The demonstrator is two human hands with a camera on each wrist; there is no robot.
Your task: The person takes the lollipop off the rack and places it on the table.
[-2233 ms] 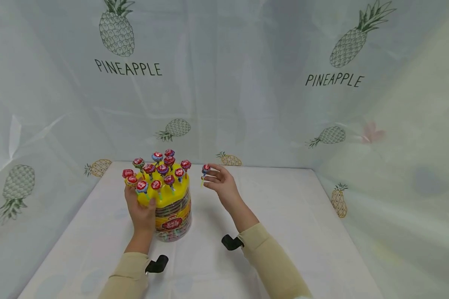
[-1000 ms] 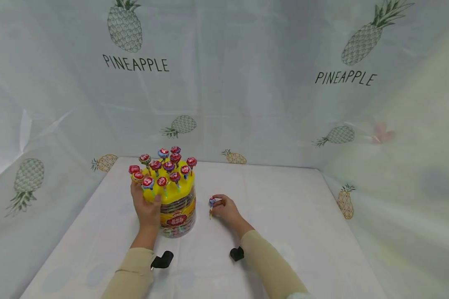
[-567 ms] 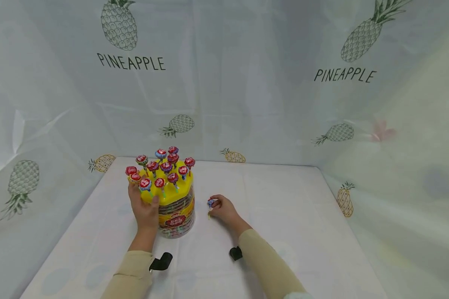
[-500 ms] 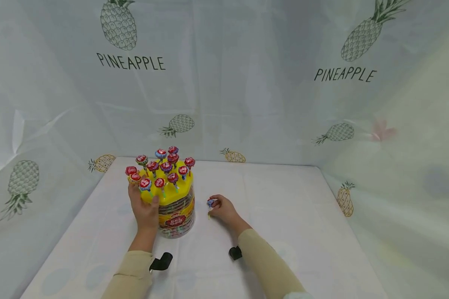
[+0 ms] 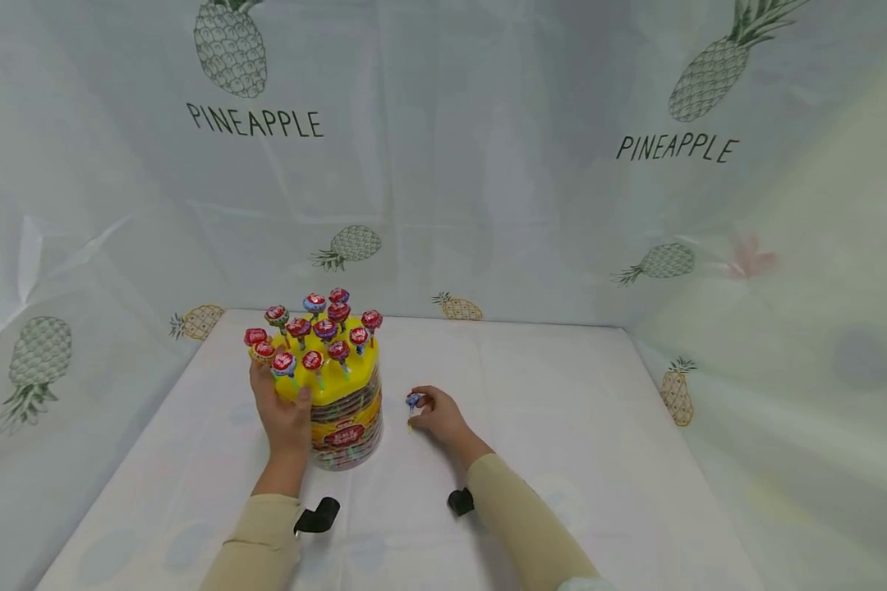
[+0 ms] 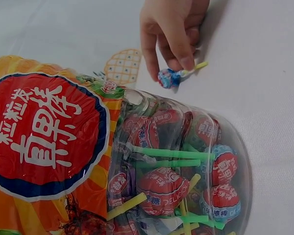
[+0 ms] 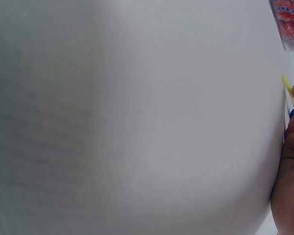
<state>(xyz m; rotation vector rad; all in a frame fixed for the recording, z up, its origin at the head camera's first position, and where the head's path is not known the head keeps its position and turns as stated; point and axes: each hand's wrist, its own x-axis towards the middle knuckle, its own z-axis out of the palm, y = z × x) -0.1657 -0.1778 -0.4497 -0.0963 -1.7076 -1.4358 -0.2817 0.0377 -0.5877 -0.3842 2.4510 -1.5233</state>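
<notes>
Already approx. 13 lollipops point(image 5: 325, 330) stand in lid point(image 5: 328, 396) by L hand point(image 5: 284, 420), clamped on it; 1 lolly point(image 6: 169, 78) out, pinched btwn R hand's point(image 5: 443, 417) fingertips.

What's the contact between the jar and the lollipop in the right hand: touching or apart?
Apart. The head view shows it: a strip of white tabletop is visible between the jar and the lollipop that the right hand pinches.

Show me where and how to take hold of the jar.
Grip the jar round its middle, below the lid, probably coming level from the right: it stands upright, lollipops crowd the top, and the left hand holds the lid's left edge, leaving the right side free.
</notes>
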